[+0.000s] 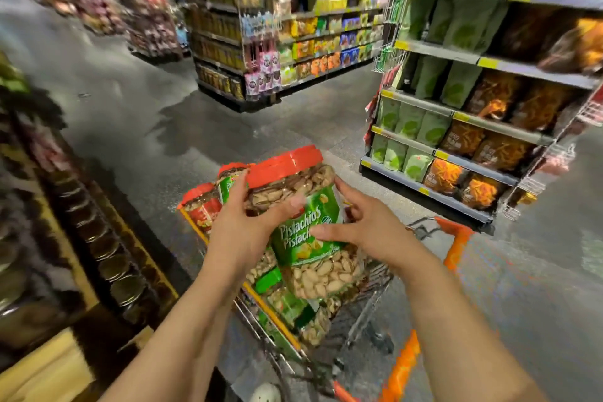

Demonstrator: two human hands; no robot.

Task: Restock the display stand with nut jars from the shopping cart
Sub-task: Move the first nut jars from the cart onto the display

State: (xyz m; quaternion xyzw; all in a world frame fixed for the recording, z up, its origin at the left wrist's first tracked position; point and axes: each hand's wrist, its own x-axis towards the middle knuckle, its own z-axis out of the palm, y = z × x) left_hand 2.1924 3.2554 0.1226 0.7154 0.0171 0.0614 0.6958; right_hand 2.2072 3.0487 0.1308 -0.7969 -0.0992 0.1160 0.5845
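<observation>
A big clear pistachio jar (310, 222) with a red lid and a green label is lifted above the shopping cart (375, 297). My left hand (241, 225) grips its left side, thumb across the front. My right hand (365, 228) holds its right side with fingers spread around the label. More jars sit in the cart: a green-label one (228, 183) and a red-label one (202, 209) behind, and several pistachio jars (293, 310) below. The display stand (98, 238) runs along the left, blurred, with dark jar lids in rows.
The cart's orange handle (456, 238) is just right of my right hand. A shelf unit (456, 140) of green and orange snack bags stands at the right. Another shelving block (277, 42) stands ahead across the grey aisle floor (146, 91).
</observation>
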